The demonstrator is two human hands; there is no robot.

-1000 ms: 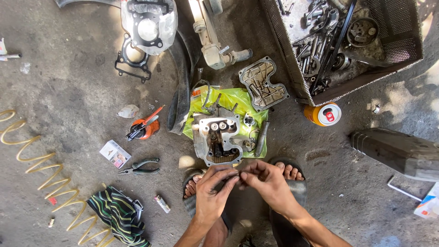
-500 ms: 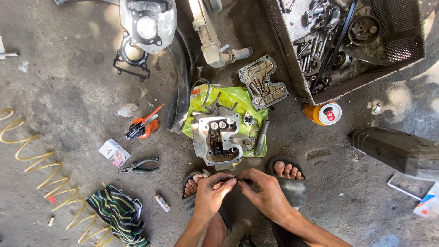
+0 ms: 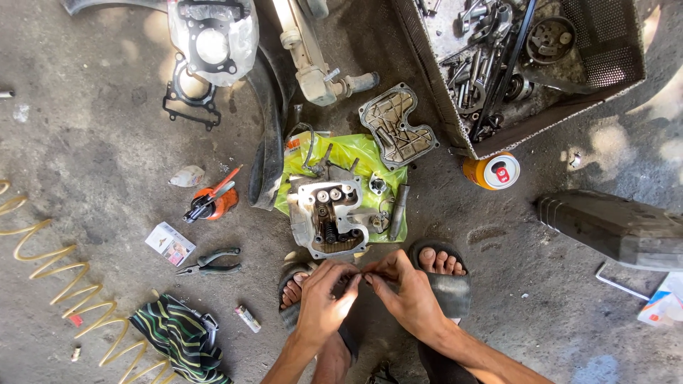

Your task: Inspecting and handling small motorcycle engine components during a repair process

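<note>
Below ribbed metal cylinder head, hands pinching

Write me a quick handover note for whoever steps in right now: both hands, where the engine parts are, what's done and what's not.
Left hand and right hand: fingertips pinched together on something small, too small to identify, just below the cylinder head.
Cylinder head: on the green plastic sheet, open side up, spring visible inside, untouched.
Cover plate: off, lying beside the sheet.
Pliers and orange oil can: on the floor, on the left-hand side.
Metal tray: holds loose parts and tools.
Done: cover removed. Left: cover not refitted.
</note>
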